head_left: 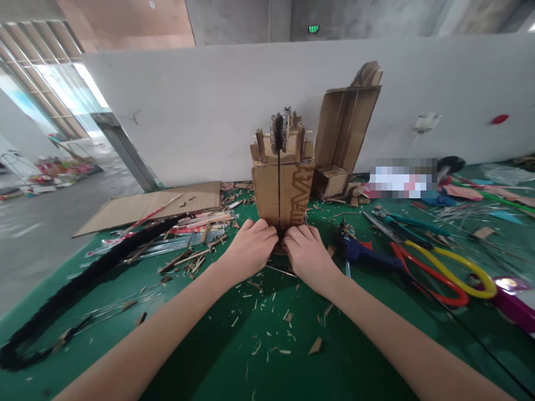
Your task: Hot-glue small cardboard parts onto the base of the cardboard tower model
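Observation:
A cardboard tower (267, 192) stands upright in front of me, topped by a wheel (280, 131) with corrugated cardboard discs on a thin wooden rod. A black cord (279, 189) hangs from the wheel down the tower's front and ends between my fingers. My left hand (256, 245) is closed at the tower's foot, left of the cord. Opposite it, my right hand (307, 250) is also closed, its fingertips nearly meeting the left ones. The fingers hide what they pinch at the cord's lower end. Under the hands lies a thin rod (281, 270).
Behind the tower a tall open cardboard piece (346, 128) leans by the white partition (200, 111). Scissors (453, 273), pliers (413, 223) and a blue-handled tool (371, 255) lie right. Left are a fuzzy black strip (83, 287), sticks and a flat cardboard sheet (154, 206). Scraps litter the green table (234, 367).

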`<state>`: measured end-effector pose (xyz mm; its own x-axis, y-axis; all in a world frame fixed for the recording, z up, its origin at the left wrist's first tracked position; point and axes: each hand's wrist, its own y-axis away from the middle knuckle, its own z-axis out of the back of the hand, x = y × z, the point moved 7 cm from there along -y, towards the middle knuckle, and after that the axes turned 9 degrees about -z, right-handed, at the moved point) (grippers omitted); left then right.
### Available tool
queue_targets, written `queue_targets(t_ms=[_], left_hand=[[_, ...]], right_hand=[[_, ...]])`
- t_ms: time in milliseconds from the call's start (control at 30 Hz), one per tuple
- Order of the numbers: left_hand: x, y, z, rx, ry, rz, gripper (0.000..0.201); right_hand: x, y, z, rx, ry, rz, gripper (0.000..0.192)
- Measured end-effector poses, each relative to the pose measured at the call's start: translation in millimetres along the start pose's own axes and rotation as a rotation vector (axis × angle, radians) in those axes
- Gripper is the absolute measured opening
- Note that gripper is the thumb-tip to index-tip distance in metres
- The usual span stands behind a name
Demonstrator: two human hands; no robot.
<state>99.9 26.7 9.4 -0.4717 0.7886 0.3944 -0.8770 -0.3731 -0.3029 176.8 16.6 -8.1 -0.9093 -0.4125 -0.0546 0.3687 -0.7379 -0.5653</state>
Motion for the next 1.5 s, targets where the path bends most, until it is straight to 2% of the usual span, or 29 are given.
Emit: queue_targets(t_ms=[433, 667, 767, 900, 1033, 1133, 1300, 1367, 1433, 1500], left_hand=[[-4.1, 1.7, -2.8, -0.001, -0.086, -0.022, 0.013], [1.6, 2.4, -0.2, 0.009, -0.083, -0.005, 0.014], [3.1, 2.9, 1.4, 0.004, -0.074, 0.011, 0.015], [4.8, 3.3, 2.9, -0.019, -0.05, 0.037, 0.021], [5.3, 4.4, 1.8, -0.029, -0.015, 0.061, 0.023], [4.2, 4.7, 0.8, -0.03, -0.026, 0.069, 0.022], [2.1, 3.9, 1.5, -0.031, -0.045, 0.073, 0.021], [2.0, 3.9, 2.3, -0.026, -0.04, 0.07, 0.021], [2.3, 4.2, 3.9, -0.027, -0.035, 0.063, 0.021], [3.1, 4.6, 5.5, -0.029, -0.033, 0.054, 0.02]], right_hand=[[1.9, -1.3, -2.8, 0.018, 0.031, 0.041, 0.014], [-3.3, -0.5, 0.5, 0.003, -0.035, -0.001, 0.014], [-4.4, 0.5, 7.9, 0.002, -0.064, 0.013, 0.016], [-6.3, 0.1, 30.5, -0.012, -0.051, 0.041, 0.02], [-16.5, 0.4, 51.0, 0.011, -0.051, -0.011, 0.02], [-23.9, 3.7, 51.0, 0.074, -0.053, -0.054, 0.017], [-27.8, 6.9, 45.9, 0.139, 0.013, -0.077, 0.03], [-31.8, 8.0, 48.9, 0.165, 0.054, -0.079, 0.028], [-41.9, 11.3, 54.1, 0.178, 0.124, -0.098, 0.017], [-59.8, 18.3, 57.2, 0.206, 0.216, -0.152, 0.03]])
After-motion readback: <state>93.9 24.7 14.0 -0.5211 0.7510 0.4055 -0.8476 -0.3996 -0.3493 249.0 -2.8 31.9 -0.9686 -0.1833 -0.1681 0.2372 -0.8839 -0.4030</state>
